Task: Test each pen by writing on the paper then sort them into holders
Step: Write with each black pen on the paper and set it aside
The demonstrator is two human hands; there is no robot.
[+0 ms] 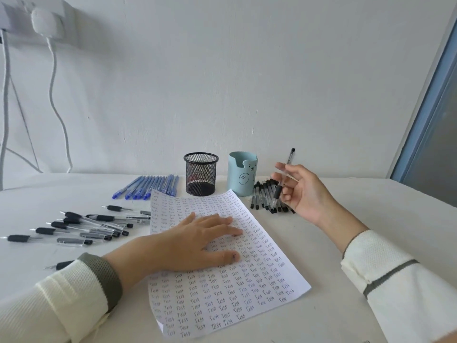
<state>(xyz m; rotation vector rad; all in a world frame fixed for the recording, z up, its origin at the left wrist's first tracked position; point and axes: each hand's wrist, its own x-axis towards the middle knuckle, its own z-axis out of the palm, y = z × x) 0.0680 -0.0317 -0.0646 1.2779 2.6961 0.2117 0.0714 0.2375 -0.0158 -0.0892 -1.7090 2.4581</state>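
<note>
Nearest to my view, the left sleeve (pixel 61 293) and right sleeve (pixel 395 288), both white ribbed knit with grey-green bands, enter from the bottom corners. Between them I note a sheet of paper (pixel 222 300) lying slightly askew on the white table (pixel 371 219), covered row upon row with the handwritten word "Test". My left hand (pixel 193 241) lies palm down on the upper middle of the sheet, fingers straight and a little spread, holding nothing. My right hand (pixel 301 191) is raised off the table to the right of the sheet, palm turned inward, fingers loosely curled; it pinches a clear pen (pixel 284 179) between thumb and fingers, nearly upright, black grip and tip pointing down, black end up. That tip hangs just above a pile of capped black pens (pixel 264 196) lying beside the light blue bear-face holder (pixel 242 173). Left of that holder, close but apart, stands the black mesh holder (pixel 200 173), upright at the sheet's far edge; I cannot tell what either holds. A tidy row of blue pens (pixel 148 186) lies left of the mesh holder, some tips tucked under the sheet's far corner. Further left, black-grip pens (pixel 86 226) lie scattered, one partly hidden by the left sleeve. On the wall at upper left, a white plug (pixel 45 22) with its cable (pixel 53 95) hanging down
</note>
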